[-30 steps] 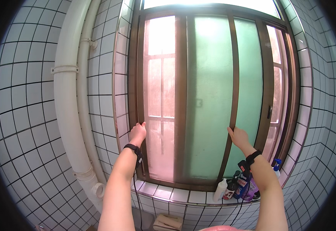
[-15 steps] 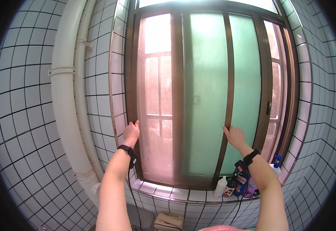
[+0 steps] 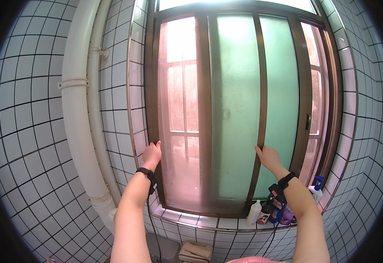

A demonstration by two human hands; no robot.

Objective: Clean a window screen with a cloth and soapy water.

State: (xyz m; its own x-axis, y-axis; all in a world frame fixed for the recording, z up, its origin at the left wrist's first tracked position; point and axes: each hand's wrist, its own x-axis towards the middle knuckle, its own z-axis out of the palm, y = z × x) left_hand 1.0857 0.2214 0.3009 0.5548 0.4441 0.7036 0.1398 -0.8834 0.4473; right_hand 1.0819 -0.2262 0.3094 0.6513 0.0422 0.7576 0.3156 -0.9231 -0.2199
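Note:
A brown-framed window panel point(image 3: 183, 175) fills the left and middle of the window opening, looking hazy over its whole face. My left hand point(image 3: 152, 153) is closed round its left upright, thumb pointing up. On the panel's right upright point(image 3: 262, 109), my right hand point(image 3: 268, 158) is closed, with the thumb side against the brown bar. Both arms reach forward at about the same height. Behind the panel shows green frosted glass point(image 3: 281, 87), and pinkish light comes through at the left. The fingertips of both hands are largely hidden.
On the tiled sill point(image 3: 226, 222) a white bottle point(image 3: 253, 213), a dark bottle point(image 3: 264, 215) and several others stand below my right forearm. A blue-topped pump bottle point(image 3: 317, 188) is further right. White pipes point(image 3: 75, 105) run down the left wall. A beige box point(image 3: 195, 252) sits low at the front.
The view has shifted slightly, so everything appears a little further right and lower. Both hands keep the same hold on the window panel's uprights.

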